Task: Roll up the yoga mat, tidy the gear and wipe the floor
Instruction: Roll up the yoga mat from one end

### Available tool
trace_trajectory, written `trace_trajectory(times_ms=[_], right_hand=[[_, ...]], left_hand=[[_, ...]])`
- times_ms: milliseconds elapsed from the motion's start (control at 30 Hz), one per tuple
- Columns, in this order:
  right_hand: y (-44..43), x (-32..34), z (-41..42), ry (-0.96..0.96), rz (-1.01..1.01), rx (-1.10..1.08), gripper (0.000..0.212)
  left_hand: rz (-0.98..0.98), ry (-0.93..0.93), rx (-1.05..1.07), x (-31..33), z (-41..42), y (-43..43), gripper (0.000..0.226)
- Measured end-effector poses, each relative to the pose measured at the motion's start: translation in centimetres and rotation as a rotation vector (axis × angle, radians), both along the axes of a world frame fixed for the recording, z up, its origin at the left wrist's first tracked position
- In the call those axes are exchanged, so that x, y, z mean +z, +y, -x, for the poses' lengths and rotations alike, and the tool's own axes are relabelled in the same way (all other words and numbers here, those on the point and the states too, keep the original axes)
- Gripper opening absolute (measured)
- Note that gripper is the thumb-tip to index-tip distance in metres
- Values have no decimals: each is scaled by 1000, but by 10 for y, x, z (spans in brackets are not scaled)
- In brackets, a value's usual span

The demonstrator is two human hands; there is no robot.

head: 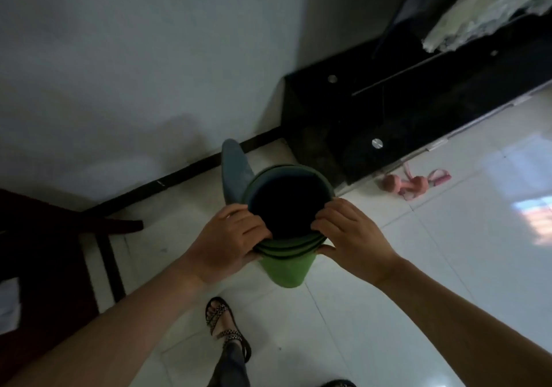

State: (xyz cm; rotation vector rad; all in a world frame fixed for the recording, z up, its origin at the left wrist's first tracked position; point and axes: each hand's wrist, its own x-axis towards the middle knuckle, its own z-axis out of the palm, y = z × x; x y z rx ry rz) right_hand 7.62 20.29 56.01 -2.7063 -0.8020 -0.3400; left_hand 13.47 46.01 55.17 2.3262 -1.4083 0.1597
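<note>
Got the yoga mat (283, 270) standing on end on the floor (418, 267), centre frame. My left hand (230, 237) and right hand (349, 231) each pinch its top rim, fingers curled inside. The roll looks loose tbh, and the outer flap (234, 174) is poking out. If I slacken my grip, I reckon it springs open.

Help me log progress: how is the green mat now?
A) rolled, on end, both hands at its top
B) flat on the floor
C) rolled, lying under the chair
A: the rolled mat stands on end, left hand and right hand gripping its top rim.
</note>
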Motion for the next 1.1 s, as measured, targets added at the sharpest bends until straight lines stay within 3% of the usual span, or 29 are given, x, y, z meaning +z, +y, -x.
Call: trace_trajectory(times_ms=[167, 367, 567, 733, 933, 1100], right_hand=[[80, 3, -79, -16, -53, 40, 49], [179, -11, -171, -81, -108, 192, 23], [234, -63, -225, 146, -93, 171, 27], [254, -67, -251, 212, -96, 238, 36], [252, -61, -258, 186, -134, 315, 52], [235, -47, -247, 348, -170, 276, 52]], left_hand=[[-62, -63, 133, 20, -58, 84, 54], [-159, -48, 296, 26, -103, 176, 41], [-297, 117, 515, -16, -134, 233, 59], [-328, 205, 657, -22, -144, 255, 72], [-420, 235, 768, -17, -142, 247, 72], [-431, 276, 840, -7, -126, 217, 71]])
